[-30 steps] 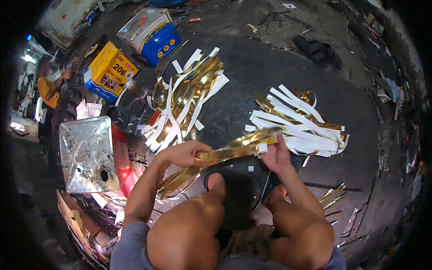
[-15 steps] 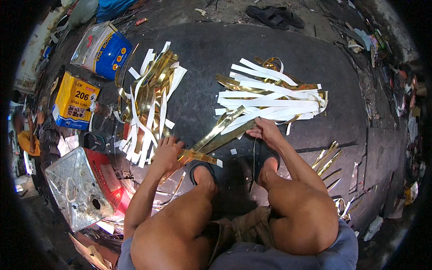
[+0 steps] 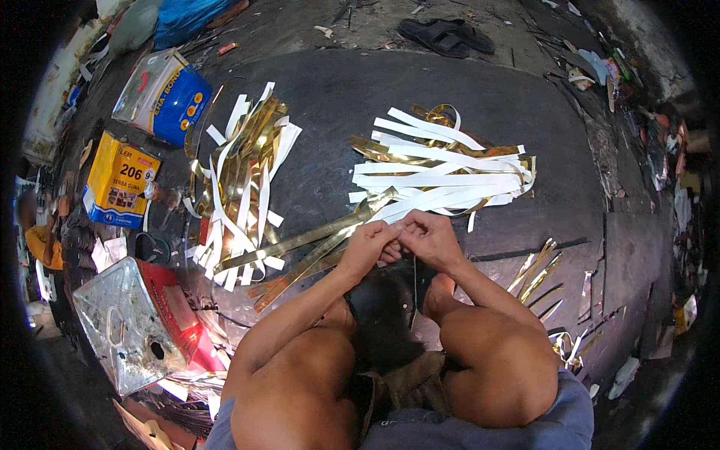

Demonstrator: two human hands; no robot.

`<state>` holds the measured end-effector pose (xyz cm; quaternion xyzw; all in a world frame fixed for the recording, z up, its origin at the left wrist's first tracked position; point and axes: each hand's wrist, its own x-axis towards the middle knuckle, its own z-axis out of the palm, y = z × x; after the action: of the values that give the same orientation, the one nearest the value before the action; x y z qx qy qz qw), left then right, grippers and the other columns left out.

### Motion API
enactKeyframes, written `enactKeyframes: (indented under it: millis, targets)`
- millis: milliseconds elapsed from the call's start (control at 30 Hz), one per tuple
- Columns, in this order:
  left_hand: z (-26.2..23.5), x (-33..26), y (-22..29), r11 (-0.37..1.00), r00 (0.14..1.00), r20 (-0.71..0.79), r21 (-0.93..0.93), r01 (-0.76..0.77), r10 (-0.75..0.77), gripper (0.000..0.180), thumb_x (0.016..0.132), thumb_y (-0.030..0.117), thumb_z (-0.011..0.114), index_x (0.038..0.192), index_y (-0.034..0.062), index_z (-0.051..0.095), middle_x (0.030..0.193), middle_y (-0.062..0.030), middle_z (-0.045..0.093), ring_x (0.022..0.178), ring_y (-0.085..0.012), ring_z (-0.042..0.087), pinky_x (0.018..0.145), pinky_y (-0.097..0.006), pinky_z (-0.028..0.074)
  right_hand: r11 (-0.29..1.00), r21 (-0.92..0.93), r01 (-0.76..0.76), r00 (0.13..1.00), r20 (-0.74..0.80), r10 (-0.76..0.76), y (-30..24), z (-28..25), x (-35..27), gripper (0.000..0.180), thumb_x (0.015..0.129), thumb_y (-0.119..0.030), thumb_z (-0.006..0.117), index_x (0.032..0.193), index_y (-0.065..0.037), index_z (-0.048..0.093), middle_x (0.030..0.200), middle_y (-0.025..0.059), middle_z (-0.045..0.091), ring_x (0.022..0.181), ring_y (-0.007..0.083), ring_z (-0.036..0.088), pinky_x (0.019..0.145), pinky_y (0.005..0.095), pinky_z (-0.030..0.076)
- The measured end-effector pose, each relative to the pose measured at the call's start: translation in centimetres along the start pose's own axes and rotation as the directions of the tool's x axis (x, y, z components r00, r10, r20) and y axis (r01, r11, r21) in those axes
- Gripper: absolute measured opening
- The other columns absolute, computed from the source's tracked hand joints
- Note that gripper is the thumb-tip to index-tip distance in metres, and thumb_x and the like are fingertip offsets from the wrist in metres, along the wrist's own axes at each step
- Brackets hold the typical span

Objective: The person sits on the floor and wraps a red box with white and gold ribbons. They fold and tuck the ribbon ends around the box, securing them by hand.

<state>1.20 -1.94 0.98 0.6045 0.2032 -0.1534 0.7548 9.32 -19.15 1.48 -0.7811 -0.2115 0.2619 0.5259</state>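
I sit on the ground with my knees up. My left hand and my right hand meet in front of me and both pinch the near end of a bundle of long gold strips, which runs out to the left over the dark mat. Just beyond my hands lies a heap of white and gold strips. A second heap of white and gold strips lies to the left. A few loose gold strips rest to the right of my right knee.
At the left stand a yellow tin, a blue and white tin and a dented silver and red can. A pair of dark sandals lies at the far edge. Scraps and rubbish line the right side.
My left hand has slid along the gold strips toward my right hand, so both hands now meet at the strips' near end. The view has tilted further forward.
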Motion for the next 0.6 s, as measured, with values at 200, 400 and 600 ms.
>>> enactKeyframes:
  millis: [200,400,600]
  targets:
    - [-1.0,-0.6,-1.9,0.979,1.0,-0.031,-0.204,-0.009,0.003,0.023,0.101,0.021,0.066,0.099,-0.002,0.064,0.085,-0.0062,0.071,0.072,-0.0121,0.069,0.066,-0.024,0.056,0.989,-0.017,0.144,0.985,0.103,-0.141,-0.7,0.3,-0.2,0.021,0.091,-0.019,0.071,0.105,-0.006,0.078,0.088,0.0118,0.075,0.076,0.0121,0.066,0.07,0.0289,0.055]
    - [-1.2,-2.9,-0.4,0.875,0.964,-0.034,0.428,-0.226,0.265,0.014,0.098,0.011,0.069,0.096,-0.0026,0.07,0.083,-0.0073,0.072,0.073,-0.0134,0.067,0.066,-0.027,0.054,0.992,0.09,-0.086,0.986,0.148,0.072,0.3,0.9,-0.4,0.025,0.09,-0.026,0.078,0.099,-0.003,0.079,0.089,0.0065,0.077,0.077,0.009,0.066,0.071,0.0276,0.054]
    - [-2.2,-2.0,-0.1,0.709,0.869,0.15,0.521,-0.475,0.472,0.01,0.09,0.009,0.075,0.096,0.0014,0.073,0.081,-0.0151,0.071,0.067,-0.0158,0.066,0.063,-0.032,0.051,0.998,0.059,0.023,0.993,0.116,-0.03,0.0,0.3,-0.2,0.023,0.093,-0.025,0.075,0.093,-0.003,0.079,0.085,0.0068,0.076,0.074,0.0104,0.066,0.067,0.0282,0.053]
